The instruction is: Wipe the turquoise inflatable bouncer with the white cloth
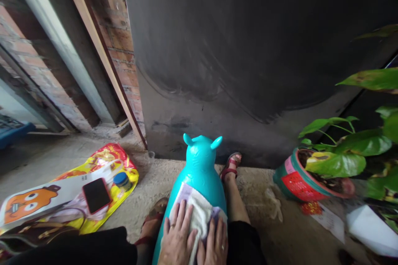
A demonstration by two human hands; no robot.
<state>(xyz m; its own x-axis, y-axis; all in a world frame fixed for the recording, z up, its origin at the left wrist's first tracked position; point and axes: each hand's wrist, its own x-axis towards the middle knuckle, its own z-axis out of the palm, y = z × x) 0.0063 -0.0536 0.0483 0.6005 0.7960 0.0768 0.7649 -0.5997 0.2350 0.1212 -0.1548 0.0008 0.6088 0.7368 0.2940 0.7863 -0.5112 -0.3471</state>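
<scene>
A turquoise, glossy animal-shaped toy [202, 176] with two small ears or horns stands between my legs, its head pointing away from me. Over its back lies a white and lavender cloth [199, 207]. My left hand [178, 236] rests flat on the cloth's left part, fingers stretched forward, a ring on one finger. Beside it, my right hand [214, 242] presses on the right part of the cloth with its fingers extended; a ring shows there too. The lower end of the toy is hidden under my hands and past the frame's bottom edge.
On the left, a yellow and red plastic bag [130, 178] lies under a phone [96, 195], a small blue-lidded jar [122, 181] and a white box with an orange cartoon [31, 203]. A potted plant [292, 176] stands right. Ahead rises a dark panel [236, 62].
</scene>
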